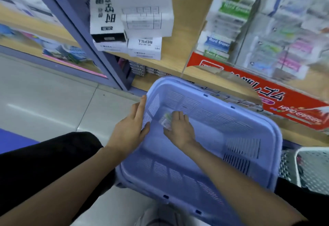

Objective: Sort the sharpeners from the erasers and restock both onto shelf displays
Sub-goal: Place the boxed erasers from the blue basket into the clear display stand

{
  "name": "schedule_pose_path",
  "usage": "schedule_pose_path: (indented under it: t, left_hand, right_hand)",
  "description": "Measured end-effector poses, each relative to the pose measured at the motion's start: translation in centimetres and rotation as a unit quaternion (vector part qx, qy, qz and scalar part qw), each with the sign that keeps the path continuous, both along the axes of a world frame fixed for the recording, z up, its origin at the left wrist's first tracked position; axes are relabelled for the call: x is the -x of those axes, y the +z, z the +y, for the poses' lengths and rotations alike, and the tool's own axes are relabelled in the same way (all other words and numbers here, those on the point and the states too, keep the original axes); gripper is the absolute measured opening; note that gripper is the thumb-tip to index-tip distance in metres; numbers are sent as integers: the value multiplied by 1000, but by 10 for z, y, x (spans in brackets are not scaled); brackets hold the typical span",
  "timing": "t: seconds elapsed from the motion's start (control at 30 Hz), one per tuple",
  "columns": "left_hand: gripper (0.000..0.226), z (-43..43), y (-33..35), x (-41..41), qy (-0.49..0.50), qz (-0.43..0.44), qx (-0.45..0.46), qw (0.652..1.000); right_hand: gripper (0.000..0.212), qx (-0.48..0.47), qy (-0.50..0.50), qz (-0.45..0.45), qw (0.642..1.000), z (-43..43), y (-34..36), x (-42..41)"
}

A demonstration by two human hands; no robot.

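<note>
The person wears black trousers, plain and matte over the left thigh and knee. A strip of the same black shows on the right side. The left forearm and right forearm are bare, as are the left hand and right hand. A pale patch low between the arms is too blurred to identify.

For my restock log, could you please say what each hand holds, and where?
The right hand grips small blurred packets, thumb below, fingers above; the left hand only presses the basket wall.
</note>
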State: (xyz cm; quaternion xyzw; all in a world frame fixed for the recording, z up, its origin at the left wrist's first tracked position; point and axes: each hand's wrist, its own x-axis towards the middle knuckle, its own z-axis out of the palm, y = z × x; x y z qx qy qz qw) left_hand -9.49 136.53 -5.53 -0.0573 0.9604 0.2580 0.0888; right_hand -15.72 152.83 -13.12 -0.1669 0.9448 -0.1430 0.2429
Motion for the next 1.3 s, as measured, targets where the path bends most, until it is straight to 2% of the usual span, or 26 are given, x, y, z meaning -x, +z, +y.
schedule_pose_path:
  t: [0.1, 0.17, 0.2, 0.23, 0.3, 0.37, 0.4, 0.5, 0.57, 0.63, 0.7, 0.8, 0.87, 0.93, 1.0, 1.07, 1.2, 1.27, 1.3]
  left_hand:
    - [79, 0, 12, 3, -19, -51, 58, 997]
    - [83, 3, 24, 8, -22, -58, 106, 992]
    - [87, 8, 36, 11, -22, -49, 99, 994]
    - [89, 14, 49, 14, -24, -39, 71, 996]
    - [74, 30, 84, 22, -4, -18, -80, 997]
    - [49, 50, 123, 30, 17, -48, -265, 963]
    - [40, 59, 140, 35, 24, -63, -325, 943]
    - [6, 77, 171, 42, -10, -88, -397, 914]
    - [9, 83, 182, 45, -28, -85, -415, 905]
    - [23, 86, 193, 47, -30, -70, -430, 899]
    - [22, 90, 203, 51, -35, -61, -438, 896]
    - [23, 94, 221, 60, -48, -66, -449, 890]
    - [28, 94, 225, 66, -35, -62, -452, 889]
    - [27, 94, 225, 74, -3, -45, -438, 898]
    - [16, 93, 222, 83, 36, -28, -428, 902]
    - [7, 91, 217, 94, 76, -22, -428, 900]
    - [6, 88, 209, 110, 124, -32, -431, 893]
    - [6, 86, 205, 113, 126, -41, -422, 897]
    - [6, 86, 205, 115, 126, -44, -422, 897]
  right_hand:
    - [46, -2, 37, 25, 999, 12, 58, 1]
    - [46, -6, 69, 32, 997, 20, 98, 0]
    - [46, -4, 80, 42, 996, 23, 118, -1]
    - [45, 2, 82, 52, 995, 28, 138, -2]
    - [45, 26, 64, 74, 995, 38, 179, -4]
    - [46, 58, 43, 97, 993, 50, 215, -6]
    - [48, 74, 37, 114, 990, 56, 229, -7]
    - [54, 120, 19, 172, 977, 71, 259, -13]
    - [55, 175, -4, 159, 972, 79, 269, -14]
    - [51, 251, -14, 92, 963, 88, 280, -7]
    - [39, 316, -22, 25, 948, 98, 293, 4]
    - [29, 421, -73, -50, 903, 111, 305, 20]
    - [28, 459, -107, -56, 880, 115, 306, 28]
    - [28, 472, -143, -43, 869, 118, 303, 35]
    - [29, 468, -189, -35, 863, 120, 301, 42]
    - [28, 449, -222, -18, 865, 124, 297, 49]
    - [31, 390, -276, 18, 878, 126, 285, 61]
    - [31, 409, -308, 6, 859, 125, 281, 67]
    - [30, 441, -329, -13, 835, 125, 281, 71]
